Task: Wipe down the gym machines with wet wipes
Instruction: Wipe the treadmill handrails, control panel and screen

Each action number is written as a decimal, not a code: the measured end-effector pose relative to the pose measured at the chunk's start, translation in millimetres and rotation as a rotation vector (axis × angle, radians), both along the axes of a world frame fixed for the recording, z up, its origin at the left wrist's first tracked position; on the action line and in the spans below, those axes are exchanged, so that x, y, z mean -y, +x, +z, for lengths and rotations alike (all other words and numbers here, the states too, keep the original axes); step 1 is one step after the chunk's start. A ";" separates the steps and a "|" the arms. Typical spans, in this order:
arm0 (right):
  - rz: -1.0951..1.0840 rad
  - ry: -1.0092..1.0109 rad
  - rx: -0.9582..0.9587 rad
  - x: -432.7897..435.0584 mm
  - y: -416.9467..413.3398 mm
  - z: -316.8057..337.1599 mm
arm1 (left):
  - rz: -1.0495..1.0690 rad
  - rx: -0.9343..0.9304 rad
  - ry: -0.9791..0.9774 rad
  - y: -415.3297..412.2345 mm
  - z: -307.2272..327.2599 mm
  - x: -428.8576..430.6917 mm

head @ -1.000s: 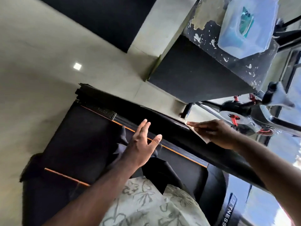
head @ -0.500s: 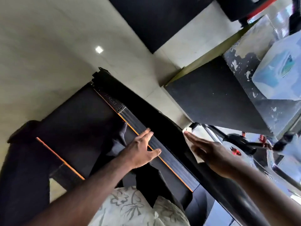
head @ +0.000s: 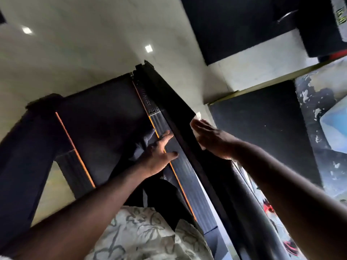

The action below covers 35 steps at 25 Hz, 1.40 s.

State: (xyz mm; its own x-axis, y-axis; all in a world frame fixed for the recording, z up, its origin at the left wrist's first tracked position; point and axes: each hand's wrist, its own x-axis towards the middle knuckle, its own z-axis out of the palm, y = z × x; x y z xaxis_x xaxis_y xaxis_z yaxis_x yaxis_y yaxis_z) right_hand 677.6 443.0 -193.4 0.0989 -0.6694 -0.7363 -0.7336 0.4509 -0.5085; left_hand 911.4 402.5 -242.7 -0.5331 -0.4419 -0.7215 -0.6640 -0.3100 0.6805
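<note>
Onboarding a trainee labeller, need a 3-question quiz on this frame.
1. Which hand presses the wipe against the treadmill? A left, B right, C both.
2. True or false: the left hand grips a bottle.
3. Fill in: the stripe beside the belt is ____.
Key: 1 B, the right hand. 2 False, it rests flat on the rail. 3 orange.

wipe point(head: 198, 115): mostly under my right hand point(head: 210, 136); only one pale corner shows.
wipes pack point(head: 336, 128): cut off by the right edge.
rail lettering point(head: 146, 99): too blurred to read.
</note>
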 end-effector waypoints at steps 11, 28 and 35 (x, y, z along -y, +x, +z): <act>0.707 -0.045 -0.194 40.6 20.6 -32.2 | 0.903 -0.130 0.622 -27.6 -26.0 -82.8; 1.121 0.040 -0.493 14.3 36.8 8.6 | 0.975 -0.235 0.487 -12.5 -10.0 -111.4; 0.744 -0.213 -0.537 -102.0 42.4 97.6 | 0.898 -0.250 0.423 -13.4 8.8 -86.7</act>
